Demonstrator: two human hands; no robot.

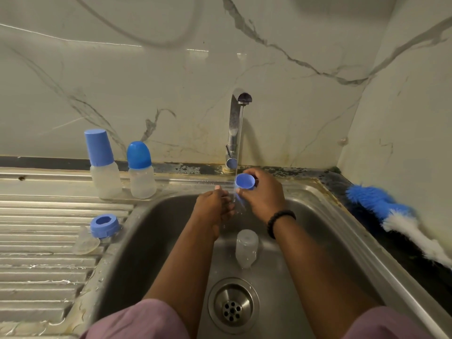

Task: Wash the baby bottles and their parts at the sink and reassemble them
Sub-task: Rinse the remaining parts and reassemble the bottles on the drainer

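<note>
My right hand (pixel 263 192) grips a blue bottle cap (pixel 244 181) under the water running from the tap (pixel 234 128). Just left of the stream, my left hand (pixel 214 206) has its fingers loosely bent and holds nothing that I can see. A clear bottle body (pixel 246 247) lies in the sink (pixel 156 231) below my hands. Two capped bottles (pixel 104 165) (pixel 141 171) stand upright at the back of the drainboard. A blue screw ring (pixel 104 225) and a clear teat (pixel 86 243) lie on the drainboard near the sink's edge.
A blue and white bottle brush (pixel 396 216) lies on the dark counter to the right of the sink. The drain (pixel 232 305) sits at the front of the basin. The ribbed drainboard (pixel 36 265) spreads to the left. A marble wall stands close behind.
</note>
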